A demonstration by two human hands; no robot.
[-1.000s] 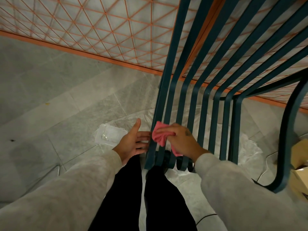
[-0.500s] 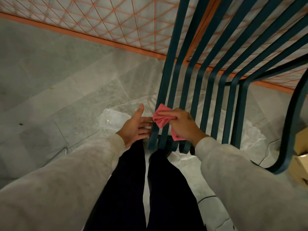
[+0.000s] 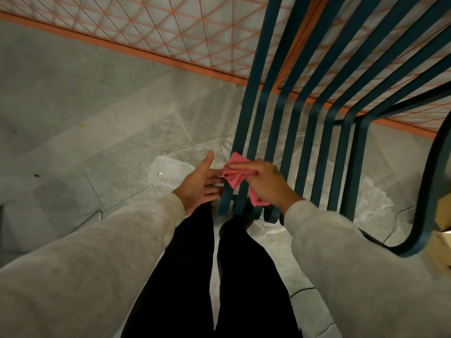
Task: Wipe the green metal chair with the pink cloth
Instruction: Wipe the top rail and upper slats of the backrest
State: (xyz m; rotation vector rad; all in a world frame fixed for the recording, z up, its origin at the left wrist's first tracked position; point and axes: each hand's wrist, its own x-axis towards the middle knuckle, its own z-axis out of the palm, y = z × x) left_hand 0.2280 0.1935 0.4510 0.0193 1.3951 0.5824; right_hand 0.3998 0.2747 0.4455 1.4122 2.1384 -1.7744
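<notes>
The green metal chair [image 3: 307,132] fills the right half of the head view, its flat slats running down from the top and curling under at their near ends. My right hand [image 3: 266,184] is closed around the bunched pink cloth [image 3: 235,174] and presses it on the leftmost slats near their lower ends. My left hand [image 3: 200,185] is flat and open beside the leftmost slat, fingertips touching its outer edge, thumb pointing up. It holds nothing.
An orange wire mesh panel [image 3: 151,25] lies on the grey tiled floor behind the chair. A clear plastic container [image 3: 168,170] sits on the floor left of my left hand. Crinkled clear plastic sheet [image 3: 373,203] lies under the chair. A cardboard box [image 3: 444,230] is at the right edge.
My right hand has slid the pink cloth a little way up the leftmost slats. My left hand stays open against the outer slat.
</notes>
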